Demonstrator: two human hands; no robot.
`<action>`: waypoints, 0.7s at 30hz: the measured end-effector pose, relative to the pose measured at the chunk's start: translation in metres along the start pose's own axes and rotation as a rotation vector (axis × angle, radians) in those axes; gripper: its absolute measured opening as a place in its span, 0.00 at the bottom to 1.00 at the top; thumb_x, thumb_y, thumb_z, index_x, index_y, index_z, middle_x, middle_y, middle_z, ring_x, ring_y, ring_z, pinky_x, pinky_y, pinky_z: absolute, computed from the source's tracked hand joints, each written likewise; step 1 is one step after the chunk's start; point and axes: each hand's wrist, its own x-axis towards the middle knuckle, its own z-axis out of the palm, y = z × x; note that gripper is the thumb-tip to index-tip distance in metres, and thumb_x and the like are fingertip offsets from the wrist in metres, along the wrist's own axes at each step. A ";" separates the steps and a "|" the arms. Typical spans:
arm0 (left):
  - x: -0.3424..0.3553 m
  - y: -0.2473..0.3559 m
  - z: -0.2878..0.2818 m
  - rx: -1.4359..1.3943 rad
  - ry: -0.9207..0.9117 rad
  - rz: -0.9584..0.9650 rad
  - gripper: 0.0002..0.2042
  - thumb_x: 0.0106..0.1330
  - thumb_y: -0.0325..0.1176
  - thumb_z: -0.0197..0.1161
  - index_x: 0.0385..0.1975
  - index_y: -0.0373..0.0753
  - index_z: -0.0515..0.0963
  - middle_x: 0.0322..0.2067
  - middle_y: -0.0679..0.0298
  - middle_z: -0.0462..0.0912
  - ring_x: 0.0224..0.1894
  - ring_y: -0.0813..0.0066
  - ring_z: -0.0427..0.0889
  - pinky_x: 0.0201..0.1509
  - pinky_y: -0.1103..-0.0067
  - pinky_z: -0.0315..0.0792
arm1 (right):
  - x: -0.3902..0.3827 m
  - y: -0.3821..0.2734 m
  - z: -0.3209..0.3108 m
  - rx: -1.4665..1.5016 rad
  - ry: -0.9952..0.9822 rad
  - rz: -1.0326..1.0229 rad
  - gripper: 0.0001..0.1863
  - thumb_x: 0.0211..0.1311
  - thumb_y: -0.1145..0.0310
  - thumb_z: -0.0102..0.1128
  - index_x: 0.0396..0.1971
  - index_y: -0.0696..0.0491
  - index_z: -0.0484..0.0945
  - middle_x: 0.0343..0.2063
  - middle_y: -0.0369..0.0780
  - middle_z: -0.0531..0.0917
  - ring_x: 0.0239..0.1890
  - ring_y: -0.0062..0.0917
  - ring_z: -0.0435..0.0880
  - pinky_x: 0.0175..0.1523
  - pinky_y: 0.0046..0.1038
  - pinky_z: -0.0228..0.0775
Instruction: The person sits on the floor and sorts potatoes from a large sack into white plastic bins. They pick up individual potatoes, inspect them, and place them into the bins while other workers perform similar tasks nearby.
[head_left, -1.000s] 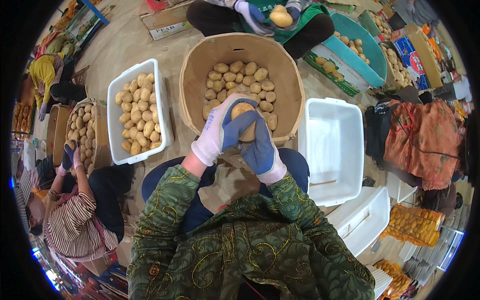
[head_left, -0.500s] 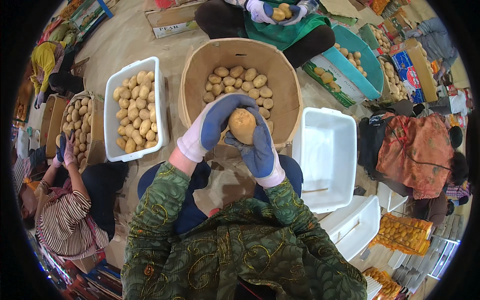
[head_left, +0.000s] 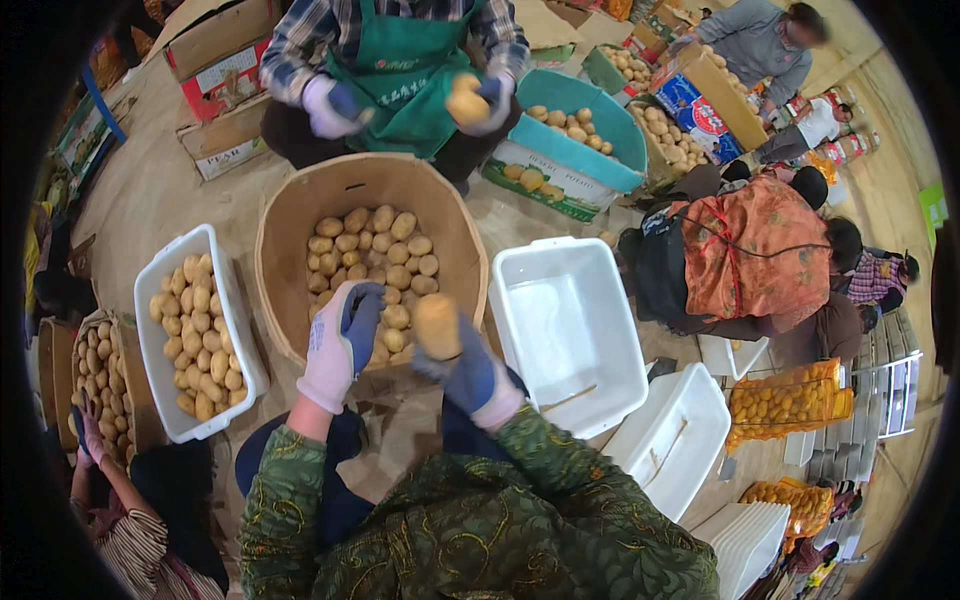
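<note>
A co-worker (head_left: 400, 85) in a green apron sits on the far side, one potato or more at their gloved hand; between the two people stands a round-cornered cardboard bin (head_left: 425, 205), its floor bearing loose potatoes (head_left: 378, 243); a white tub (head_left: 570, 310) stands just right of it, and a second tub (head_left: 249, 345), filled with potatoes, stands to its left. The left hand (head_left: 343, 335), gloved, shows over the bin's near side, fingers bent and parted from the thumb, with nothing visible in its grasp; whether it touches the cardboard, I cannot tell. The right hand (head_left: 468, 375), blurred, pinches a single potato (head_left: 435, 326) at its near end, fingertips upward; the potato appears over the bin's near right part, though its height there is unclear. It is tan and oblong, likely firm, stiff and light enough for one hand; the skin looks dry, so the glove's coating should grip well; a drop or a hard squeeze could bruise it; the surest hold is probably around its broad middle, fingers opposite thumb.
</note>
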 end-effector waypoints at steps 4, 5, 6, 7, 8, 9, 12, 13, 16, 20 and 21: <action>-0.007 0.019 0.006 0.246 -0.173 0.156 0.06 0.71 0.27 0.62 0.43 0.36 0.82 0.35 0.48 0.84 0.38 0.54 0.86 0.43 0.69 0.77 | 0.097 -0.163 -0.080 -0.106 -0.147 -0.291 0.30 0.77 0.45 0.50 0.64 0.53 0.69 0.44 0.39 0.81 0.40 0.28 0.82 0.42 0.31 0.77; -0.011 0.021 0.009 0.265 -0.211 0.203 0.06 0.70 0.26 0.62 0.43 0.36 0.82 0.35 0.48 0.84 0.38 0.51 0.86 0.43 0.68 0.77 | 0.126 -0.218 -0.097 -0.177 -0.279 -0.359 0.34 0.74 0.39 0.53 0.63 0.53 0.70 0.39 0.39 0.83 0.36 0.27 0.82 0.38 0.30 0.76; -0.015 0.020 0.006 0.293 -0.234 0.241 0.06 0.68 0.25 0.63 0.42 0.36 0.82 0.35 0.48 0.84 0.38 0.49 0.85 0.42 0.67 0.77 | 0.134 -0.241 -0.071 -0.083 -0.007 -0.347 0.40 0.71 0.38 0.57 0.68 0.54 0.63 0.52 0.49 0.76 0.53 0.40 0.76 0.56 0.42 0.71; -0.016 0.019 0.005 0.310 -0.261 0.287 0.06 0.67 0.25 0.63 0.42 0.37 0.82 0.34 0.48 0.84 0.38 0.47 0.85 0.42 0.65 0.77 | 0.136 -0.269 -0.041 0.000 0.271 -0.350 0.47 0.68 0.37 0.60 0.73 0.55 0.56 0.64 0.59 0.70 0.70 0.54 0.70 0.74 0.55 0.66; -0.013 0.020 0.013 0.286 -0.272 0.385 0.06 0.66 0.24 0.64 0.40 0.38 0.81 0.33 0.50 0.83 0.38 0.46 0.84 0.40 0.62 0.76 | 0.134 -0.291 -0.041 -0.040 0.328 -0.415 0.45 0.70 0.39 0.59 0.74 0.55 0.57 0.65 0.57 0.70 0.70 0.51 0.70 0.73 0.53 0.66; -0.010 0.020 0.016 0.303 -0.280 0.437 0.06 0.65 0.24 0.64 0.40 0.39 0.81 0.32 0.51 0.83 0.38 0.47 0.84 0.40 0.62 0.76 | 0.140 -0.301 -0.048 -0.064 0.383 -0.459 0.42 0.72 0.42 0.58 0.74 0.54 0.59 0.66 0.55 0.71 0.71 0.48 0.70 0.73 0.51 0.67; -0.016 0.020 0.004 0.426 -0.204 0.554 0.07 0.63 0.25 0.65 0.39 0.43 0.78 0.30 0.55 0.82 0.35 0.51 0.83 0.38 0.62 0.74 | 0.140 -0.243 -0.067 -0.222 0.137 -0.435 0.33 0.78 0.47 0.52 0.72 0.54 0.65 0.65 0.48 0.74 0.68 0.41 0.74 0.72 0.47 0.68; -0.017 0.025 -0.001 0.519 -0.280 0.512 0.05 0.63 0.29 0.64 0.37 0.42 0.78 0.29 0.59 0.80 0.33 0.53 0.82 0.40 0.65 0.72 | 0.134 -0.206 -0.070 -0.200 0.089 -0.386 0.30 0.80 0.49 0.50 0.71 0.54 0.68 0.64 0.45 0.77 0.66 0.37 0.76 0.72 0.46 0.69; -0.027 0.027 0.000 0.921 -0.566 0.429 0.07 0.64 0.32 0.63 0.40 0.42 0.78 0.33 0.61 0.81 0.38 0.61 0.82 0.48 0.70 0.71 | 0.101 -0.129 -0.070 -0.251 -0.215 -0.067 0.17 0.80 0.55 0.48 0.46 0.54 0.77 0.29 0.36 0.80 0.33 0.27 0.81 0.49 0.36 0.78; -0.045 0.026 -0.006 1.146 -0.810 0.408 0.06 0.64 0.33 0.61 0.38 0.43 0.78 0.34 0.64 0.81 0.40 0.67 0.82 0.51 0.72 0.70 | 0.117 -0.025 -0.007 -0.653 -0.123 0.167 0.12 0.77 0.64 0.53 0.41 0.57 0.79 0.27 0.36 0.79 0.30 0.23 0.80 0.40 0.26 0.76; -0.049 0.025 -0.009 1.151 -0.858 0.381 0.06 0.64 0.33 0.61 0.38 0.43 0.78 0.34 0.65 0.81 0.40 0.68 0.82 0.51 0.72 0.70 | 0.128 -0.002 0.011 -0.557 -0.060 0.203 0.10 0.75 0.68 0.55 0.42 0.59 0.81 0.29 0.37 0.81 0.31 0.23 0.80 0.40 0.26 0.75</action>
